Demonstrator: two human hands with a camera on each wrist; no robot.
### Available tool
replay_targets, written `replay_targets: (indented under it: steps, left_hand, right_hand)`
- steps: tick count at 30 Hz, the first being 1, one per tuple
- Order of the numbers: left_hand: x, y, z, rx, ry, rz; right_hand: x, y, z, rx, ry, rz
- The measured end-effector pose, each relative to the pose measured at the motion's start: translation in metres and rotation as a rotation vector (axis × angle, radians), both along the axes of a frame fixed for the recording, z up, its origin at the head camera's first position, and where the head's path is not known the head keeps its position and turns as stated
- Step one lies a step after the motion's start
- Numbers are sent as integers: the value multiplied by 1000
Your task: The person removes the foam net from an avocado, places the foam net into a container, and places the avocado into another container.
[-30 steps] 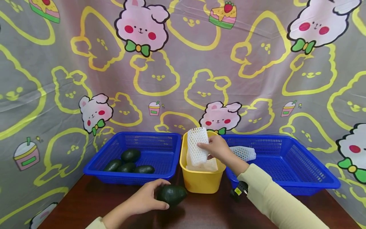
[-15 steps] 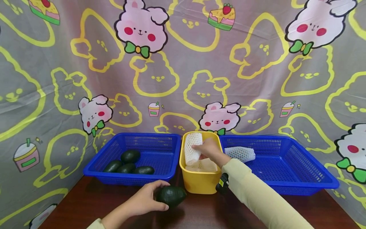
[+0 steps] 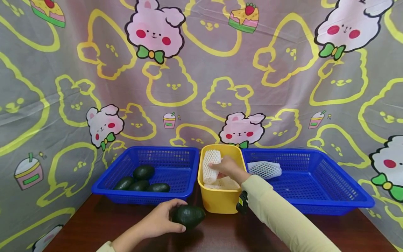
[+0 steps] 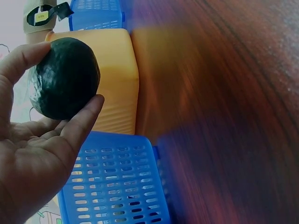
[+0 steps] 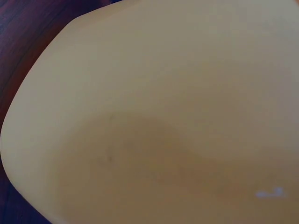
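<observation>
An avocado (image 3: 190,216), dark green and smooth, is held by my left hand (image 3: 160,218) above the table in front of the bins. In the left wrist view, thumb and fingers curl round the avocado (image 4: 65,79). My right hand (image 3: 229,167) reaches into the yellow bin (image 3: 220,203) and pinches a white foam net sleeve (image 3: 211,164) between thumb and fingers. More pale foam netting (image 3: 225,182) lies below it in the bin. The right wrist view is filled by the yellow bin's wall (image 5: 163,93); no hand shows there.
At the left, a blue basket (image 3: 176,150) holds several avocados (image 3: 143,172). On the right stands another blue basket (image 3: 333,201) with a white foam net sleeve (image 3: 265,169) in it. All three containers sit on a dark brown table (image 3: 220,234) before a patterned curtain.
My right hand has moved left and down with the foam net sleeve, lowering it into the yellow bin. My left hand and the avocado have stayed nearly still.
</observation>
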State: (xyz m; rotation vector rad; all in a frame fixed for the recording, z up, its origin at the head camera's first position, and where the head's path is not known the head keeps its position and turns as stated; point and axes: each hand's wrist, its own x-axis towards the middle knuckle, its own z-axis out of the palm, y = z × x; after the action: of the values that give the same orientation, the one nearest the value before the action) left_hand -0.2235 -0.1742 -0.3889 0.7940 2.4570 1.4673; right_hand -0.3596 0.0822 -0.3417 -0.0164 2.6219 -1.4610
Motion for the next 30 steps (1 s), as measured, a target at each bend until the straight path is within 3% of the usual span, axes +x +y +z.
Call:
replay_targets:
  steps: [8, 16, 23, 30]
  left_hand:
    - [2, 0, 0, 9, 12, -6]
    - [1, 1, 2, 3, 22, -1]
    - [1, 1, 5, 4, 7, -6]
    - [1, -2, 11, 5, 23, -4]
  right_hand:
    - [-3, 2, -1, 49, -12, -13]
    - [-1, 9, 5, 116, 24, 33]
    - [1, 13, 11, 172, 119, 40]
    - [7, 13, 24, 151, 201, 31]
